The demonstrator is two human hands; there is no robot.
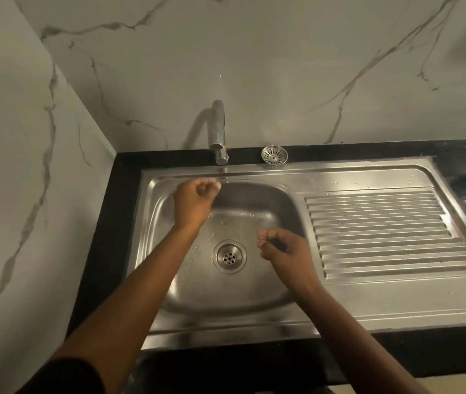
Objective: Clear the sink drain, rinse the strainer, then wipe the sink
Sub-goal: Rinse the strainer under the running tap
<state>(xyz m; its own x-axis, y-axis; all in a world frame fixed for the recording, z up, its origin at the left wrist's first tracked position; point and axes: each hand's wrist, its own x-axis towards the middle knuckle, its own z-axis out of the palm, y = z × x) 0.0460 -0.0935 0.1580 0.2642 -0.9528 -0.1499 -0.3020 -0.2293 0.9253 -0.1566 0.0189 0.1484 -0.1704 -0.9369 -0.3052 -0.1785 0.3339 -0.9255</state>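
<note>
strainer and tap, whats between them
Nothing. In the head view only a bare strip of black counter separates the strainer from the tap.

1. Sink [254, 297]: stainless steel, set into a black worktop [118, 223]; rounded basin at left, ribbed draining board [382, 231] at right; water drops scattered over the basin floor.
2. Drain [229, 256]: round, mid-floor of the basin, uncovered, small holes at its centre.
3. Strainer [274, 156]: round slotted metal, out of the basin, at the sink's back edge, just right of the tap [218, 132].
</note>
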